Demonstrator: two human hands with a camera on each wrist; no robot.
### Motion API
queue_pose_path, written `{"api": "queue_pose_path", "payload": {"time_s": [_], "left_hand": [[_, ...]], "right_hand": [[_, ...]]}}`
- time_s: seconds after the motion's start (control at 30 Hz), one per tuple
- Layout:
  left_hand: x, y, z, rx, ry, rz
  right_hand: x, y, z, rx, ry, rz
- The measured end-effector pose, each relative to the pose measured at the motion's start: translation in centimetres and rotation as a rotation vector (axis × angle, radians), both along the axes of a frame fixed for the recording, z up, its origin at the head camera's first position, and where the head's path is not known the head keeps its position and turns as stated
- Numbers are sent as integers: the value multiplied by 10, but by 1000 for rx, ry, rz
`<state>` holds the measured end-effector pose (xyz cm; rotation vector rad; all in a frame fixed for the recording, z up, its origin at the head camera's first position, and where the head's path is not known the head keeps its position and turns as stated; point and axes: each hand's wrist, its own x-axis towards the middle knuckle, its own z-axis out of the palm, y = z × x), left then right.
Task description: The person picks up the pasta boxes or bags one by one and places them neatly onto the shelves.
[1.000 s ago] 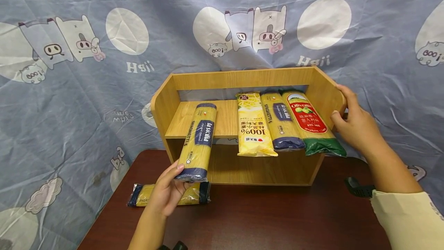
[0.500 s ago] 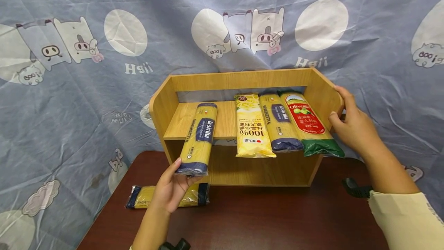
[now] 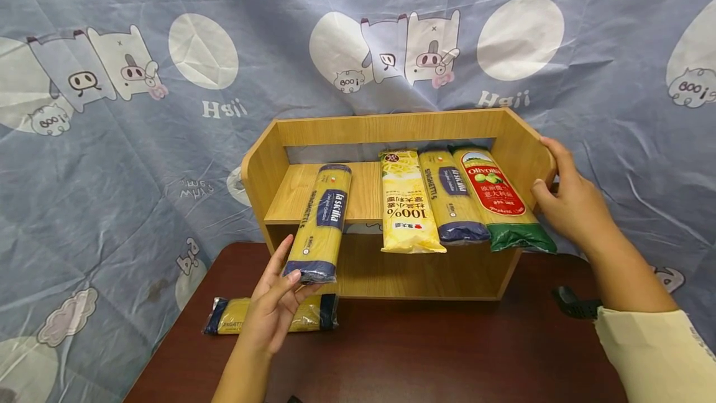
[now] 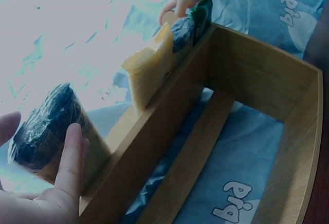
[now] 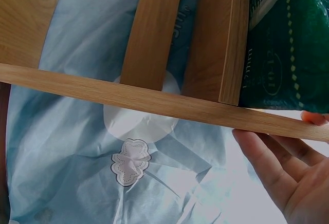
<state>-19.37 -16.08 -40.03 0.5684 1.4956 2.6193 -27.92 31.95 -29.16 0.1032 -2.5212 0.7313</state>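
Left hand [image 3: 274,313] had its fingers loose and apart under the spaghetti pack's [image 3: 322,222] near end; the pack lay lengthwise across the wooden shelf [image 3: 391,126], overhanging. Right hand [image 3: 570,201] gripped the shelf's right side.

Three pasta packs lie side by side on the right of the upper board, ends jutting over its front edge: a yellow pack [image 3: 407,204], a blue-banded pack [image 3: 452,198] touching it, and a red-and-green pack [image 3: 500,199] against the right wall. Another spaghetti pack [image 3: 229,317] lies flat on the dark brown table [image 3: 425,353], left of the rack's foot. Behind hangs a blue-grey cloth [image 3: 112,160] printed with cartoon pigs and white discs. A black object [image 3: 573,305] sits at the table's right edge.
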Motion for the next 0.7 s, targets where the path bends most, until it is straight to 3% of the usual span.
{"api": "queue_pose_path", "payload": {"time_s": [0.7], "left_hand": [[-5, 0, 2, -20, -21, -12]], "right_hand": [[0, -1, 1, -1, -12, -6]]}}
